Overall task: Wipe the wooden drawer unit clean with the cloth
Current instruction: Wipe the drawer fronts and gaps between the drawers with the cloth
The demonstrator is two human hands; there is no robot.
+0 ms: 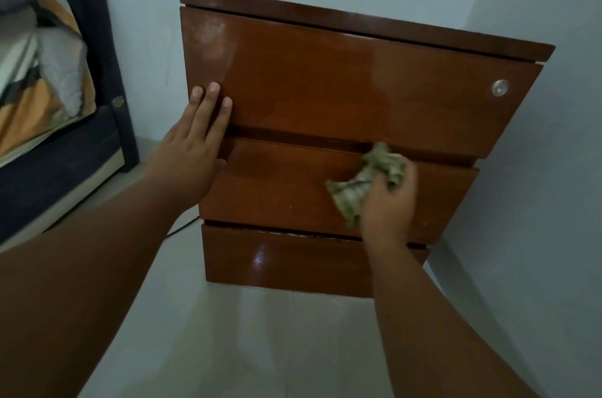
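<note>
A glossy brown wooden drawer unit (325, 85) with three drawer fronts stands on the floor against a pale wall. My left hand (192, 143) lies flat, fingers spread, on the left edge of the top drawer front. My right hand (387, 202) grips a crumpled greenish patterned cloth (368, 179) and presses it against the right half of the middle drawer front. A round silver lock (499, 87) sits at the top drawer's right end.
A bed with a dark frame (65, 153) and patterned bedding (42, 55) stands at the left. Pale floor tiles (260, 332) stretch in front of the unit. A thin dark cable (182, 228) lies on the floor by the unit's left side. A wall is close on the right.
</note>
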